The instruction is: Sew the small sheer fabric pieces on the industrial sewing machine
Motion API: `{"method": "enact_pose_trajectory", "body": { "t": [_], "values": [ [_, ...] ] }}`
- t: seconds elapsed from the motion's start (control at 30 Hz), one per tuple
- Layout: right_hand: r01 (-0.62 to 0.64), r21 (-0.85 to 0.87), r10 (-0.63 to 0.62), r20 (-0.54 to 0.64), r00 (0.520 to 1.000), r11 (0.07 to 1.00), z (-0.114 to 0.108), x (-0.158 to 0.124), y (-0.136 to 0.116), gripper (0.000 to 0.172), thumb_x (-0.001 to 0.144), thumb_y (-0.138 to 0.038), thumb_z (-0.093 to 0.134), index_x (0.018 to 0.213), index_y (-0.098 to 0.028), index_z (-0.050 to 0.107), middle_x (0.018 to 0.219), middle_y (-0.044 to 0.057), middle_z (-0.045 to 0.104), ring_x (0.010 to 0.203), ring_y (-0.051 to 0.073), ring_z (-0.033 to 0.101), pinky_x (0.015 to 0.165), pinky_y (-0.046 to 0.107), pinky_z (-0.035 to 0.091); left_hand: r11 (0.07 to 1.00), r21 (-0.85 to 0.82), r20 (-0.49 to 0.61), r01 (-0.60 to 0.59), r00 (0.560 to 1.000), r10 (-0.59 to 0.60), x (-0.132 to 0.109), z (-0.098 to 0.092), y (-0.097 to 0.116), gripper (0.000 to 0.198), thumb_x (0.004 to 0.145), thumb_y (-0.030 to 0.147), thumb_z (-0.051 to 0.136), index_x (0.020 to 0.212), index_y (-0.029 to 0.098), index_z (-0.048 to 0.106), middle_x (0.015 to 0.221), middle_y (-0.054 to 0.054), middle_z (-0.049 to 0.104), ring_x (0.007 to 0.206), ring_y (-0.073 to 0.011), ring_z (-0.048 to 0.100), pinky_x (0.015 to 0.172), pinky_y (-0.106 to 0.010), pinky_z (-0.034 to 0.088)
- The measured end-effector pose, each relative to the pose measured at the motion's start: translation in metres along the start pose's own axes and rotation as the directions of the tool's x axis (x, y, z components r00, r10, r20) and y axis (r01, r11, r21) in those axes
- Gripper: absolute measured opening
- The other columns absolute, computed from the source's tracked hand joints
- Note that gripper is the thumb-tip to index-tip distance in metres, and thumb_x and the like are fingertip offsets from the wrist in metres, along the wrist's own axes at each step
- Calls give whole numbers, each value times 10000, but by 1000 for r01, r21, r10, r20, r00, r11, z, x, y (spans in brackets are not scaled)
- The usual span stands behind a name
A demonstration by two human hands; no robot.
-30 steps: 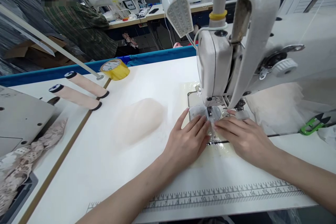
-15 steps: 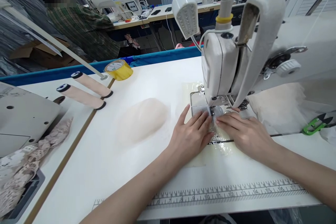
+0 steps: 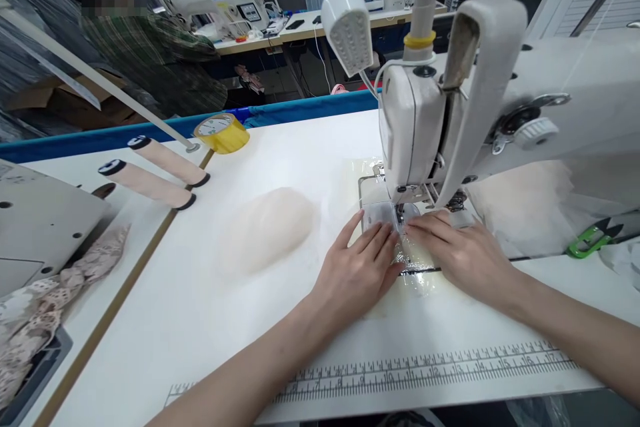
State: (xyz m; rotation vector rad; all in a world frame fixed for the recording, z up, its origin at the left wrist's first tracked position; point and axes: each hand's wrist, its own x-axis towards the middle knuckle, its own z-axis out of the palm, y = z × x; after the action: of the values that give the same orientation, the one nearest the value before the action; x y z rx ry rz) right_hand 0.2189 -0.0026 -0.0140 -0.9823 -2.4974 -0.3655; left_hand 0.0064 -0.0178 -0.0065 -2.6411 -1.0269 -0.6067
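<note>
Right hand has edged forward; left hand lies palm down.

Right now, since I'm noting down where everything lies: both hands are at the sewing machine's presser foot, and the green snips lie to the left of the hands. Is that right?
Not quite: the green snips lie to the right of the hands, as the head view shows. The left hand and right hand are at the sewing machine's presser foot.

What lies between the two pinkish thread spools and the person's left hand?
In the head view, a pale beige, rounded piece, seemingly thin cloth, lies on the white tabletop between the thread spools and the left hand.
</note>
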Motion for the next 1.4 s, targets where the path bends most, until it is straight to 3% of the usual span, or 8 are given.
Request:
{"method": "enact_pose_trajectory", "body": {
  "t": [0.23,0.57,0.9,1.03,1.13,1.2,1.27,1.4],
  "values": [
    [8,-39,-8,-13,1000,999,-1,-1,1,461,777,41,392,1101,-143,664,1002,73,712,758,178,612,870,396,456,999,-30,13,18,1000,-17,1,0,-1,337,928,301,489,1176,111,616,1167,-118,666,1098,-238,623,1106,-498,341],
    [4,-49,-5,-8,1000,999,-4,4,2,444,789,38,396,1092,-153,658,1030,73,708,796,197,631,938,449,434,998,-30,25,51,998,-50,5,7,-9,364,941,327,471,1189,95,603,1194,-117,653,1141,-244,598,1110,-512,327],
    [10,-73,-12,-29,1000,997,-10,2,7,459,757,53,401,1093,-130,653,958,77,716,788,210,650,996,481,390,990,-52,66,132,990,-128,5,12,-14,378,940,306,477,1232,80,560,1273,-124,601,1199,-234,556,970,-377,498],
    [-10,-23,10,-25,1000,1000,-8,0,9,466,793,33,402,1141,-181,628,995,53,715,820,208,653,974,490,410,985,-51,36,167,986,-165,5,16,-19,278,945,177,442,1161,97,598,1226,-114,633,1151,-228,592,905,-373,532],
    [-87,132,90,-19,996,987,-8,-1,8,440,849,-44,434,1226,-218,580,1072,65,695,872,229,655,899,488,473,956,-153,107,250,966,-236,7,1,-23,228,929,135,440,1022,124,647,1125,-99,686,1029,-238,650,866,-412,533],
    [-140,308,133,46,990,941,-11,-1,6,487,865,-128,487,1337,-251,484,1147,81,665,964,257,639,857,482,506,870,-345,234,352,930,-284,9,-17,-24,209,926,172,448,900,160,655,919,-46,725,844,-207,682,829,-417,535],
    [-210,515,135,179,975,831,-16,2,2,575,852,-205,556,1399,-282,397,1246,87,610,1090,274,588,859,471,518,646,-629,413,432,890,-193,11,-35,-24,230,937,213,429,839,186,635,793,-9,707,743,-159,675,782,-352,548],
    [-479,800,59,493,868,362,-28,10,-4,287,841,-305,622,1120,-239,640,1142,60,658,1025,214,617,844,368,532,152,-822,537,549,836,-115,13,-50,-23,257,961,310,401,849,178,591,845,-38,683,783,-154,685,733,-294,556]
  ]
}}
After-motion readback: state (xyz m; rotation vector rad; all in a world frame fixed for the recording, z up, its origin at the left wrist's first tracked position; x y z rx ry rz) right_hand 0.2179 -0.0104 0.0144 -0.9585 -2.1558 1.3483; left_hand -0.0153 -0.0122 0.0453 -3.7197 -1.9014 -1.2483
